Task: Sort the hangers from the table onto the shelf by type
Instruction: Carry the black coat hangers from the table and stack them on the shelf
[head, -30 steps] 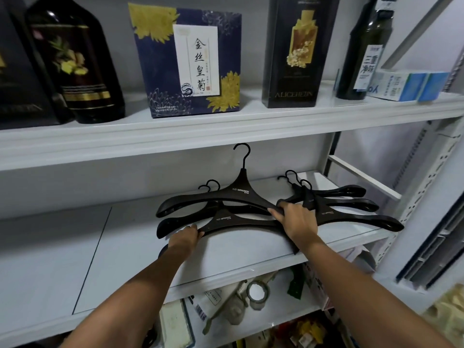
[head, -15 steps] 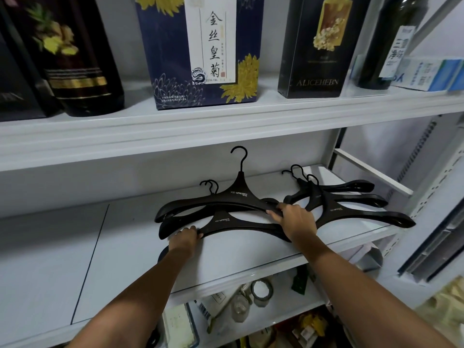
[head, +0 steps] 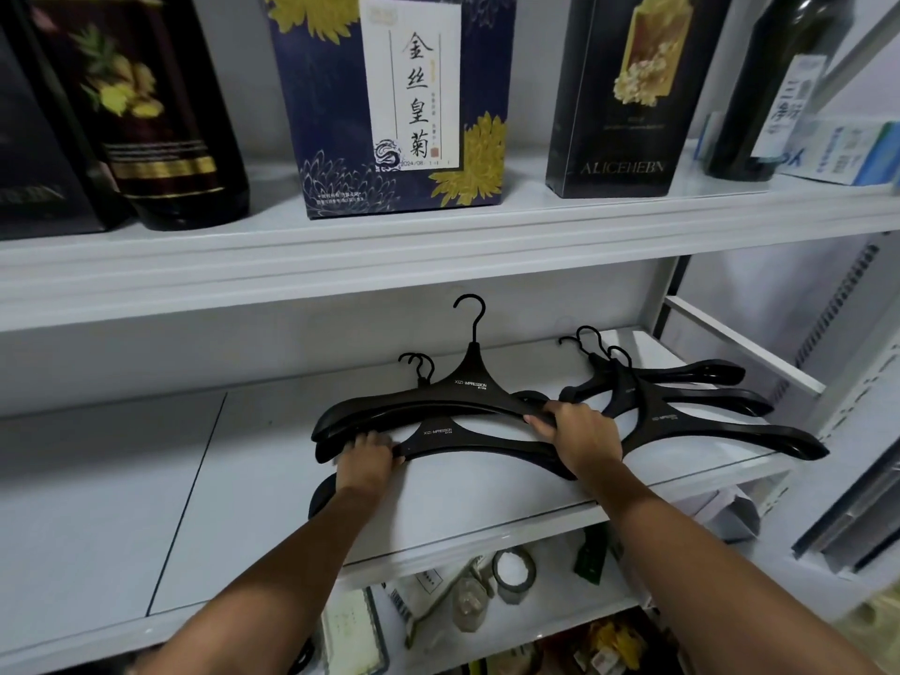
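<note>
Head view: black hanger stack (head: 467, 382) on the shelf (head: 272, 479), between the hands. Left hand (head: 370, 455) grips its left arm, right hand (head: 579, 436) its right — likely squaring 1 type. Pile 2 (head: 682, 416) lies just right of the right hand — a separate heap.

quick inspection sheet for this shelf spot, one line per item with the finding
surface: white middle shelf, flat, with a seam line on its left part
job's things: left hanger pile, black, hooks toward the back; right hanger pile, black, lying beside it
clutter: tape roll and small mixed items on the lower shelf
hands: left hand grips the left end of the left hanger pile; right hand grips its right end
cables: nothing seen
surroundings: upper shelf carrying a blue flowered box, a black box and a dark bottle
</note>
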`<state>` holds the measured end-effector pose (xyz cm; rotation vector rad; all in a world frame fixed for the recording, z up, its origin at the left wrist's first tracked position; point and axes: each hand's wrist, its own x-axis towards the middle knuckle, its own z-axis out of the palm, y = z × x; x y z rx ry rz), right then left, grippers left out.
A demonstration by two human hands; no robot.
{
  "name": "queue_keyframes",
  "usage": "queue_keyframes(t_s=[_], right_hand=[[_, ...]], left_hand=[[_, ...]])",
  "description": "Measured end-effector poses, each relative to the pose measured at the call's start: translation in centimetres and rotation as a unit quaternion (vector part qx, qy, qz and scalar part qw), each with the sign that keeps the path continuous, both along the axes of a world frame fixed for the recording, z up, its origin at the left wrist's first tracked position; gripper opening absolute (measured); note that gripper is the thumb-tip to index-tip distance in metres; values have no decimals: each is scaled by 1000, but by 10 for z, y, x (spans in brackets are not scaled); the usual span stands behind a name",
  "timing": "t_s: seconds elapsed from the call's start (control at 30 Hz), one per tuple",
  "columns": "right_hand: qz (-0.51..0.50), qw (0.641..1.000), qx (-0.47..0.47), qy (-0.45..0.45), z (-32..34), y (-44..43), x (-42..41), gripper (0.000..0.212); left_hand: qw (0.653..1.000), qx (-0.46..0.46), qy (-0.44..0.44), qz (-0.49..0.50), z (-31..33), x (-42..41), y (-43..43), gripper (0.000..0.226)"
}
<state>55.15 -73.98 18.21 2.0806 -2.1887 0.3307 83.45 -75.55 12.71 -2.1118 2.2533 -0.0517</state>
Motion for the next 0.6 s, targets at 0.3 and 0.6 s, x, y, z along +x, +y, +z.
queue_keyframes(t_s=[0.3,0.6], right_hand=[[44,998,31,11,-8,-6,-9,46],[125,990,43,47,-38,9,13,50]], left_hand=[[963,-125,15,-238,11,-29,43,43],[974,-125,47,-185,31,-36,47,41]])
